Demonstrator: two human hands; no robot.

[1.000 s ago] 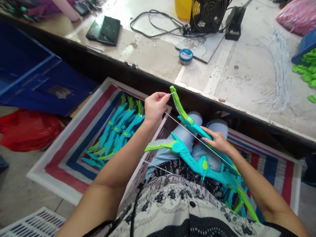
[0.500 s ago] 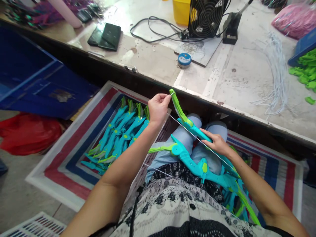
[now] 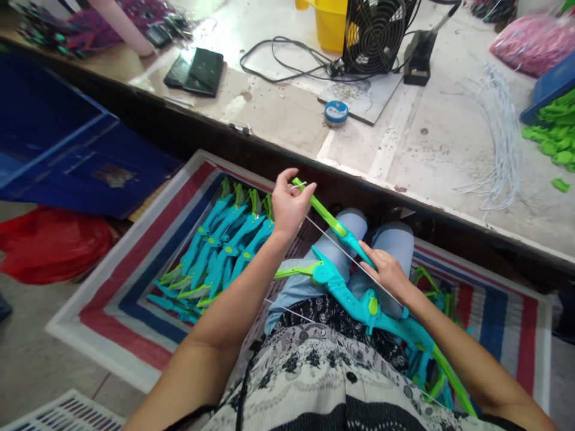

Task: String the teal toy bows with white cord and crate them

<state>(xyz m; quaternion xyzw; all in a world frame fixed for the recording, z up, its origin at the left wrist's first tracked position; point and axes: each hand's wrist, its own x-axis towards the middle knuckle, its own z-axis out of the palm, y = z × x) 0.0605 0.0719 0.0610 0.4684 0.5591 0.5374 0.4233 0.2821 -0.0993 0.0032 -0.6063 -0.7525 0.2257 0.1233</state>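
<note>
My right hand [image 3: 387, 274] is closed around the turquoise middle of a toy bow [image 3: 331, 220] with a bright green limb, held slanting above my knees. At the limb's upper tip, my left hand [image 3: 290, 203] has thumb and fingers curled about the green end and the white bowstring [image 3: 335, 241]. A small loop of the string shows between those fingers. The string runs down along the bow toward my right wrist; the bow's lower part is hidden by my right hand and forearm. A second toy bow [image 3: 345, 296], turquoise and green, lies across my lap.
Several similar bows lie in a striped-lined crate [image 3: 101, 293] at left; another striped crate [image 3: 530, 335] is at right. On the workbench [image 3: 287, 114] are a fan [image 3: 375, 36], a blue-lidded tin [image 3: 336, 112], white strings [image 3: 501, 137] and green parts [image 3: 554, 131].
The held bow has rolled, showing its green limb edge-on, and its tip has moved left and slightly down. My left fingers have shifted from beside the tip to around it.
</note>
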